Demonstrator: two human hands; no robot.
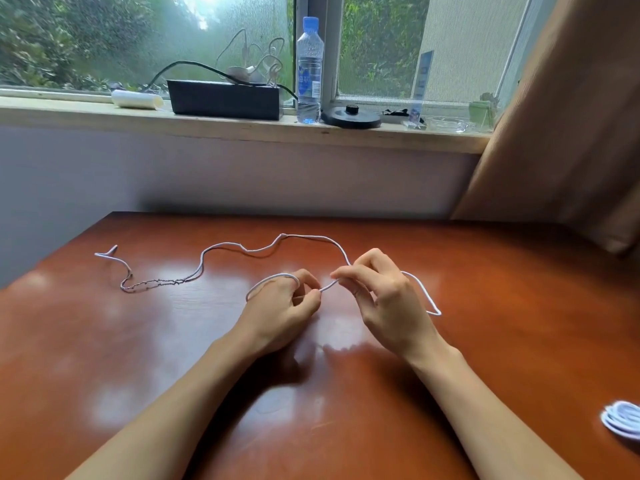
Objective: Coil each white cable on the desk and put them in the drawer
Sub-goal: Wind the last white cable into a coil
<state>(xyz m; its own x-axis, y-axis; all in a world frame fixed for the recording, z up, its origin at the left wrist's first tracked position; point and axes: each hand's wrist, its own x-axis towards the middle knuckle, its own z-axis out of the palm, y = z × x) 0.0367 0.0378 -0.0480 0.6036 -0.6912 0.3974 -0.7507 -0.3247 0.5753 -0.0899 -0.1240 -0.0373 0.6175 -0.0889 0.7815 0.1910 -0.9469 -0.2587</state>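
The thin white cable (311, 236) sprawls limp and light across the glossy red-brown wooden tabletop (138, 341); fingers of the left hand (282, 308) pinch its first loop, while the right hand (388, 299) pinches the slack just beside. It is probably kink-prone, so feed it from close by

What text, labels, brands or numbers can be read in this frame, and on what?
Nothing is legible.
Clear plastic water bottle with blue cap: blue label carries white marks, too blurred to read.
Upright blue and white card on the windowsill: print too small and blurred.
Black rectangular box, thin white cable: no markings show.
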